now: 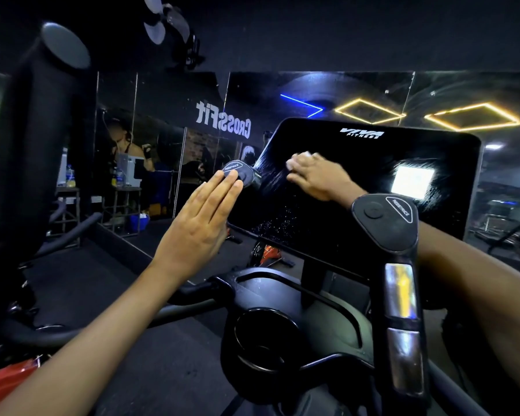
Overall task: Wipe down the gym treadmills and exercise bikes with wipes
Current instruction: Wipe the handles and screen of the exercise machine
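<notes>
— Right hand (315, 175) has its grip flat on a white wipe (305, 154), pressing it against the upper left part of the bike's screen (373, 187); only a corner of the wipe shows past the fingers.

— And the other hand?

— Left hand (204, 217) is spread, fingers straight and together, holding nothing. Its fingertips reach the small resistance knob (237, 174) at the screen's left edge; whether they press it or just hover, I can't tell.

— How far along would you say?

— Early on this bike, I'd judge. Streaks show on the glass around the wipe, so that patch looks worked. Lower down the screen is speckled with droplets or dust, which reads as not yet wiped. The near handlebar (400, 322) with its metal pads, the other resistance pad (385, 220) and the frame below show no sign either way.

— And the rest of the gym?

— Other machines sit dim at the edges; nothing tells me their state, and I see no treadmill clearly.
</notes>
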`<state>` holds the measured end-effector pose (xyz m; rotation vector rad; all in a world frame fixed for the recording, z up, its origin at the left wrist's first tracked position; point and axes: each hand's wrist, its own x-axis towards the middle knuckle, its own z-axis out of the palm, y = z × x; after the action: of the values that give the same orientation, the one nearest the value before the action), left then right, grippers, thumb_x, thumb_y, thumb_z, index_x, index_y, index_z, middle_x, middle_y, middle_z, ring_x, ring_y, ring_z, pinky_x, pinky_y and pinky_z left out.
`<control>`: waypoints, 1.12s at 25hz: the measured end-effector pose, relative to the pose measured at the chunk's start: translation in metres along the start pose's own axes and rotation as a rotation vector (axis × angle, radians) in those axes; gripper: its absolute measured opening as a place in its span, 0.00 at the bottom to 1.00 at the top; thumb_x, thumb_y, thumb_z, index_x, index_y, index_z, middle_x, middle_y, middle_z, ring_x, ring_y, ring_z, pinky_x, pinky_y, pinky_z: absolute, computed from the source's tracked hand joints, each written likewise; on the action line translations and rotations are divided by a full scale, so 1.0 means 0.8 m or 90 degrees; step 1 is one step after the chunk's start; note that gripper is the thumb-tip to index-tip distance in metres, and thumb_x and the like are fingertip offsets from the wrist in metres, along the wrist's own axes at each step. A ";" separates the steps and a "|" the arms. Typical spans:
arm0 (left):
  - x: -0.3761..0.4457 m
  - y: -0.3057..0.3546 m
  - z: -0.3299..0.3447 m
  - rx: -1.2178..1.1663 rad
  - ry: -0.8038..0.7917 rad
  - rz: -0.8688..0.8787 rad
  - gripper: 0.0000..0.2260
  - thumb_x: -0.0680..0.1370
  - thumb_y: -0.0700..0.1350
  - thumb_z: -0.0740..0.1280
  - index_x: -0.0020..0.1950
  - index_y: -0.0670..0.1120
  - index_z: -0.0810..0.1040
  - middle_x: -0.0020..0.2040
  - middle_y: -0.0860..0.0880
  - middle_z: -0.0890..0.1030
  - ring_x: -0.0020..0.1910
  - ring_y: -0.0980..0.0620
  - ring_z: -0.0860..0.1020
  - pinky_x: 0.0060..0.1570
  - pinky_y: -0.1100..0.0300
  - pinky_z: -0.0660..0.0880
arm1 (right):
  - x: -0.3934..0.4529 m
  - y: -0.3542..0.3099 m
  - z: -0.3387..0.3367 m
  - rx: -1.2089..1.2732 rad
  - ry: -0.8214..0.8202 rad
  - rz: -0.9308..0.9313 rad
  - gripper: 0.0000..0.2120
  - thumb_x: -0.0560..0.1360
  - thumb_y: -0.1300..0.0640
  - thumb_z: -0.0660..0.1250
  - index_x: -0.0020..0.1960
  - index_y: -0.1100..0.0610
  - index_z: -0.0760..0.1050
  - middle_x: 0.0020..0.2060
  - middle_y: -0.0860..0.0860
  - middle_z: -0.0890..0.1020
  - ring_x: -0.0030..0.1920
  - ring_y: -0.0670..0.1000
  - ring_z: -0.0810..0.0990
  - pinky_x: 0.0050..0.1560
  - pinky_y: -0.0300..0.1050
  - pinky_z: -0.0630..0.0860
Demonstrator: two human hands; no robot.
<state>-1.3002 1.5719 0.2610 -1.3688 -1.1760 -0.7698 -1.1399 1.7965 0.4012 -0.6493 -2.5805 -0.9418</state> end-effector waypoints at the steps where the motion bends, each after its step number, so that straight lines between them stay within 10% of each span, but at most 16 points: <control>1: 0.000 0.000 0.000 0.000 -0.001 -0.001 0.33 0.77 0.36 0.60 0.77 0.40 0.45 0.75 0.40 0.56 0.75 0.42 0.57 0.71 0.47 0.61 | 0.001 0.019 -0.005 -0.005 0.021 0.081 0.23 0.81 0.46 0.51 0.70 0.58 0.65 0.72 0.57 0.65 0.72 0.55 0.61 0.71 0.49 0.55; 4: 0.000 0.000 0.001 0.002 -0.007 -0.003 0.34 0.76 0.36 0.60 0.77 0.40 0.44 0.75 0.40 0.56 0.75 0.42 0.57 0.71 0.47 0.61 | 0.002 -0.002 0.007 0.042 0.046 0.151 0.23 0.80 0.44 0.53 0.67 0.59 0.66 0.69 0.56 0.67 0.70 0.56 0.61 0.69 0.52 0.62; 8: 0.000 -0.001 0.001 0.000 -0.001 -0.003 0.34 0.76 0.35 0.60 0.77 0.40 0.46 0.75 0.40 0.56 0.74 0.42 0.58 0.70 0.46 0.62 | -0.013 -0.099 0.031 0.121 -0.058 -0.129 0.22 0.80 0.46 0.51 0.67 0.58 0.68 0.69 0.55 0.69 0.70 0.54 0.63 0.67 0.55 0.64; 15: 0.000 -0.001 0.000 -0.021 0.010 -0.003 0.33 0.75 0.35 0.61 0.76 0.40 0.48 0.74 0.40 0.57 0.74 0.42 0.58 0.70 0.46 0.63 | -0.070 -0.105 0.019 0.161 -0.065 -0.256 0.22 0.82 0.48 0.48 0.71 0.55 0.67 0.72 0.49 0.66 0.74 0.48 0.59 0.73 0.45 0.55; 22: 0.000 0.000 0.000 -0.029 0.014 -0.001 0.35 0.75 0.34 0.62 0.77 0.41 0.47 0.74 0.41 0.57 0.74 0.42 0.59 0.69 0.46 0.64 | -0.080 0.122 0.176 0.252 -0.076 -0.027 0.29 0.73 0.38 0.63 0.71 0.44 0.65 0.66 0.40 0.71 0.71 0.59 0.64 0.57 0.43 0.71; 28: 0.000 0.000 0.001 -0.028 0.013 -0.005 0.35 0.75 0.35 0.62 0.77 0.42 0.46 0.74 0.41 0.57 0.74 0.42 0.59 0.70 0.47 0.62 | -0.081 -0.090 -0.010 0.108 0.064 -0.042 0.25 0.81 0.44 0.52 0.68 0.62 0.69 0.66 0.56 0.71 0.70 0.58 0.63 0.68 0.40 0.51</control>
<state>-1.3003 1.5724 0.2609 -1.3906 -1.1550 -0.8178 -1.1206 1.7226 0.3412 -0.4623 -2.5696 -0.7434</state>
